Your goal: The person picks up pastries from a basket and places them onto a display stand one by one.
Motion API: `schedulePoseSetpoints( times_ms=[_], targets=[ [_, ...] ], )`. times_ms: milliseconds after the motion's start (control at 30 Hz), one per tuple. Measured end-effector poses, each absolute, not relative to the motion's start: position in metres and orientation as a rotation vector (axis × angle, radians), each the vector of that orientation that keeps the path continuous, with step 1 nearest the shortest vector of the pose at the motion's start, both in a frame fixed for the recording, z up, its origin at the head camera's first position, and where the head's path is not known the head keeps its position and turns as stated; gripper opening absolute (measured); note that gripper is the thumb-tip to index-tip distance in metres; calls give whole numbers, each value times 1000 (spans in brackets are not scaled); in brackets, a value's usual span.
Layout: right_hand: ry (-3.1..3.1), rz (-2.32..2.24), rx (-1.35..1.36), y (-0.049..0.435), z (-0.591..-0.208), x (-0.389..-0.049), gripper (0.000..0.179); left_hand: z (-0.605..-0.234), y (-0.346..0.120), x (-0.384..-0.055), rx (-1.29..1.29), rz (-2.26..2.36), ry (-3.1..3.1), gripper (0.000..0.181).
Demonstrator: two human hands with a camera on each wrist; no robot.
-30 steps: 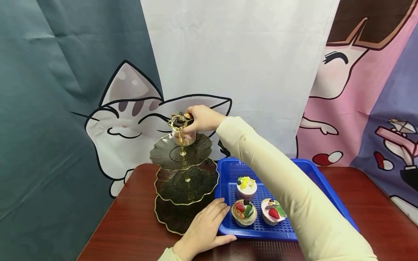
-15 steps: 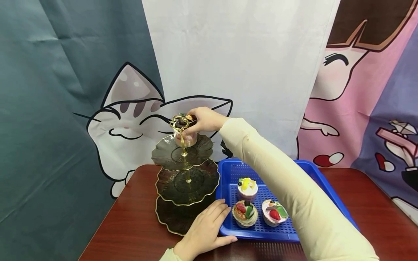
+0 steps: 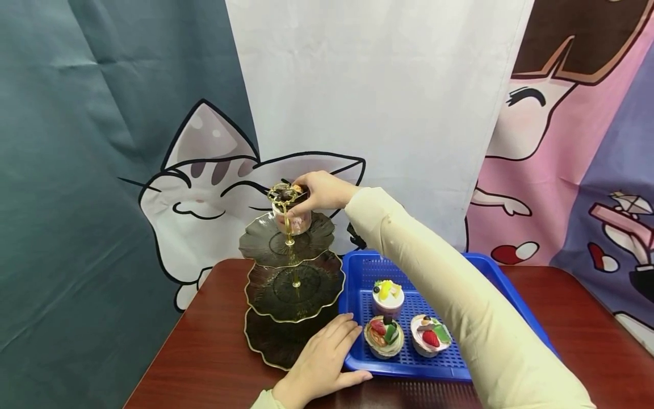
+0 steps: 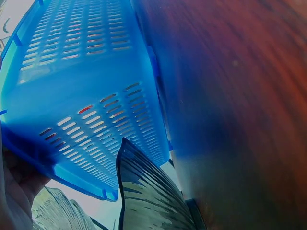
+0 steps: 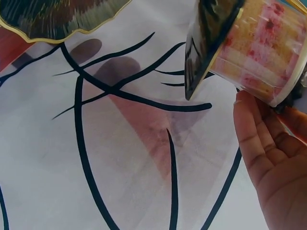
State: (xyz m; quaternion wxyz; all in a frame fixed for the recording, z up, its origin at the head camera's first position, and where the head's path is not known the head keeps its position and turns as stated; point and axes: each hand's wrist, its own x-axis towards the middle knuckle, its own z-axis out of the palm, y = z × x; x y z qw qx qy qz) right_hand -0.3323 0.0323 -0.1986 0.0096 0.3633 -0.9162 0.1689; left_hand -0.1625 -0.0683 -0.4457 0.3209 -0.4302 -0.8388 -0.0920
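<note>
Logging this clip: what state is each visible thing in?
Clear pink dessert cup: gripped, roughly upright
Right hand: gripping that cup
Dark gold-rimmed three-tier stand: upright
Blue perforated plastic basket: upright, holding desserts
Three fruit-topped desserts: toppings up
Left hand: resting against basket

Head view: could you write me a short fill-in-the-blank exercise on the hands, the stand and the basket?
1. The dessert cup in the right hand is nearest the stand's ____ tier.
2. The left hand touches the basket, whose colour is ____.
3. Inside the basket, ____ desserts can be seen.
4. The sleeve crossing above the basket is on the ____ arm.

Missing words: top; blue; three; right.
</note>
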Motion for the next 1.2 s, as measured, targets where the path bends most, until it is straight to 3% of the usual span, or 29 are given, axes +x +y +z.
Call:
schedulePoseSetpoints(
  times_ms=[433, 867, 1200],
  targets=[
    [-2887, 521, 1134, 34, -198, -327, 61, -449, -68, -163, -1142, -251, -2171, 67],
    [-2929, 634, 1049, 50, -189, -320, 82, -449, -68, -164, -1145, -267, -2172, 68],
    [-2832, 691, 1026, 79, -183, -309, 72, -449, -68, -163, -1133, -278, -2215, 68]
  ],
)
